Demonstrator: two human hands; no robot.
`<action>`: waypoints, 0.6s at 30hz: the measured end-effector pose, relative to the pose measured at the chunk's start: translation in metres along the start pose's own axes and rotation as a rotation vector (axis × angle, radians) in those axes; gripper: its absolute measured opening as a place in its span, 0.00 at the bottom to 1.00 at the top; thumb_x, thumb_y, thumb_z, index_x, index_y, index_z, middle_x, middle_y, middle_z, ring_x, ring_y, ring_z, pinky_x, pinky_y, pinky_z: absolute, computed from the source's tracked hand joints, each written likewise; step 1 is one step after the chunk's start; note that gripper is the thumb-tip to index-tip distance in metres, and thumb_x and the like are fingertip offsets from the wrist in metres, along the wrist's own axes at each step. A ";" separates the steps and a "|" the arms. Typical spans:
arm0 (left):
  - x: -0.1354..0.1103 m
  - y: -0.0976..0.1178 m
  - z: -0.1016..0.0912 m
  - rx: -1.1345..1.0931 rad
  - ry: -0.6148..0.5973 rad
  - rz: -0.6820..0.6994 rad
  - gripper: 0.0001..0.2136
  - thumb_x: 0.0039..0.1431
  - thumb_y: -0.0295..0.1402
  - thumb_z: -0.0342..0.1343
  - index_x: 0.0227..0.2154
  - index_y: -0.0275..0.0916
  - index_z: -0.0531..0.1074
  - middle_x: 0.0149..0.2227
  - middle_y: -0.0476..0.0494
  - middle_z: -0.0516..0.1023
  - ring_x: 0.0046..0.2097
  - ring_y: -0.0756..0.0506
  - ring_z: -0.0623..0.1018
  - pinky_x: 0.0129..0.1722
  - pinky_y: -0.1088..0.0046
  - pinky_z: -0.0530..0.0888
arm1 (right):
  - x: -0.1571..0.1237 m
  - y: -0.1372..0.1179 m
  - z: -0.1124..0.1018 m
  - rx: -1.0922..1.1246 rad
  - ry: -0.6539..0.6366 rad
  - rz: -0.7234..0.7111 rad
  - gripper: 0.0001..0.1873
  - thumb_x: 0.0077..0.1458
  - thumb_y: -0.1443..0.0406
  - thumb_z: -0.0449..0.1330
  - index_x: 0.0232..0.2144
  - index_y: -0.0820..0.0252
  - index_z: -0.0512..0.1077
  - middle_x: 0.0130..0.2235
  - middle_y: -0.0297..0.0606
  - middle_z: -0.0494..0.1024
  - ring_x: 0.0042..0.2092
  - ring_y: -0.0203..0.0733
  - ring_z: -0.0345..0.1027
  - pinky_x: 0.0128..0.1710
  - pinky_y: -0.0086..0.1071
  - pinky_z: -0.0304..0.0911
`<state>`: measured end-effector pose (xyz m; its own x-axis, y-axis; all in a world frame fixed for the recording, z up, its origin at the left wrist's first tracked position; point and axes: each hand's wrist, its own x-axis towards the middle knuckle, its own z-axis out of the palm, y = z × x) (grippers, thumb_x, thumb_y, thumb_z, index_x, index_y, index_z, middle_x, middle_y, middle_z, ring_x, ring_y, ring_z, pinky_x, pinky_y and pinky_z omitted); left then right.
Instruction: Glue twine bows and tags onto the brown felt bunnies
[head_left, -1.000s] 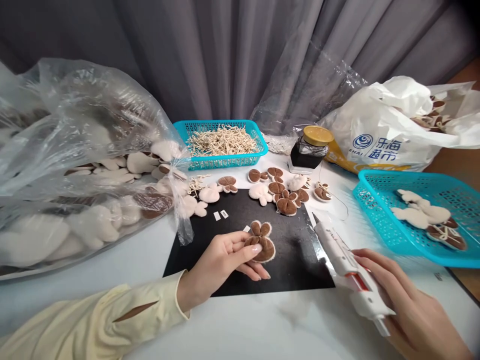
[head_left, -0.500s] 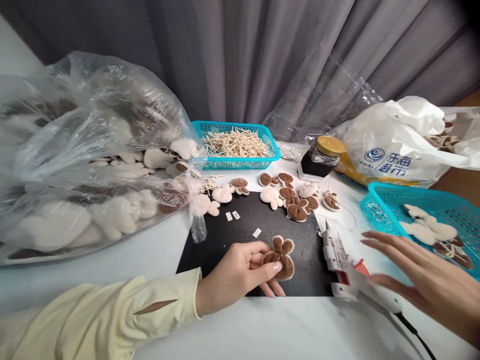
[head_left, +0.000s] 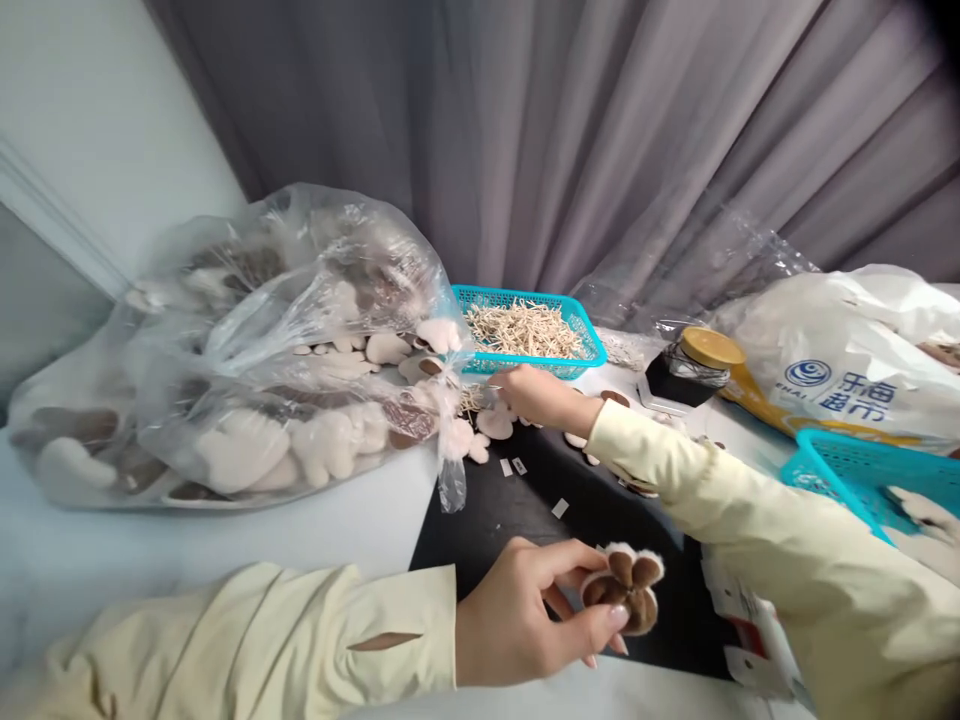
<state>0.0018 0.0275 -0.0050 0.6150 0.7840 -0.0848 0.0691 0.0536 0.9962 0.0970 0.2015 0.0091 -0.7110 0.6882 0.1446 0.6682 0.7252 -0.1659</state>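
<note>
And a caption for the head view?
Left hand holding a brown bunny-shaped plush, right hand near a basket of cords.

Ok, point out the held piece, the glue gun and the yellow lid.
Held piece (head_left: 640, 604), head view: its brown side.
Glue gun (head_left: 759, 672), head view: its white body.
Yellow lid (head_left: 712, 346), head view: its top.

1. The right sleeve (head_left: 675, 480) slants over the black mat (head_left: 472, 535), barring a straight path from the left hand (head_left: 529, 605) to the gold-lidded jar (head_left: 690, 375).
2. The right hand (head_left: 538, 393) occupies the space just before the stick-filled basket (head_left: 587, 335).
3. A bulging clear bag (head_left: 300, 385) blocks the left; an open strip of table (head_left: 367, 535) separates it from the left sleeve (head_left: 262, 640).
4. Open mat lies between left hand and paper tags (head_left: 560, 509).
</note>
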 end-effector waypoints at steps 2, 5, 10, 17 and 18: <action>0.000 0.000 0.000 -0.002 -0.001 0.006 0.13 0.54 0.33 0.53 0.40 0.31 0.73 0.29 0.37 0.79 0.29 0.43 0.80 0.26 0.74 0.76 | 0.012 0.001 0.016 -0.052 -0.011 0.025 0.14 0.58 0.62 0.54 0.46 0.60 0.66 0.47 0.40 0.70 0.43 0.42 0.68 0.41 0.40 0.66; 0.000 -0.001 -0.001 -0.041 0.009 0.015 0.13 0.54 0.33 0.53 0.39 0.32 0.73 0.29 0.38 0.78 0.29 0.44 0.80 0.25 0.76 0.76 | 0.018 0.001 0.028 -0.111 -0.007 0.058 0.14 0.58 0.62 0.54 0.46 0.60 0.66 0.48 0.41 0.69 0.44 0.42 0.67 0.42 0.41 0.66; 0.002 -0.006 -0.002 -0.136 0.024 -0.009 0.14 0.56 0.35 0.52 0.43 0.34 0.70 0.30 0.42 0.77 0.31 0.46 0.79 0.25 0.77 0.75 | -0.002 0.000 0.013 -0.135 0.047 0.119 0.12 0.58 0.63 0.54 0.43 0.62 0.68 0.45 0.40 0.71 0.42 0.40 0.68 0.41 0.40 0.66; 0.006 -0.007 0.001 -0.147 -0.018 -0.034 0.12 0.56 0.35 0.52 0.41 0.33 0.70 0.30 0.43 0.74 0.33 0.45 0.78 0.25 0.76 0.75 | -0.078 0.013 -0.021 -0.047 0.118 0.220 0.07 0.58 0.71 0.50 0.33 0.63 0.69 0.32 0.39 0.75 0.32 0.37 0.68 0.32 0.29 0.62; 0.007 -0.007 0.001 -0.144 -0.023 -0.033 0.12 0.56 0.35 0.52 0.40 0.33 0.70 0.29 0.44 0.74 0.32 0.46 0.78 0.24 0.77 0.74 | -0.083 0.015 -0.022 -0.034 0.114 0.225 0.07 0.58 0.71 0.51 0.33 0.63 0.69 0.31 0.39 0.75 0.31 0.37 0.68 0.31 0.29 0.62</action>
<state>0.0065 0.0319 -0.0122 0.6322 0.7661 -0.1162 -0.0229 0.1683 0.9855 0.1709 0.1560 0.0163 -0.5153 0.8290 0.2173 0.8153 0.5523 -0.1736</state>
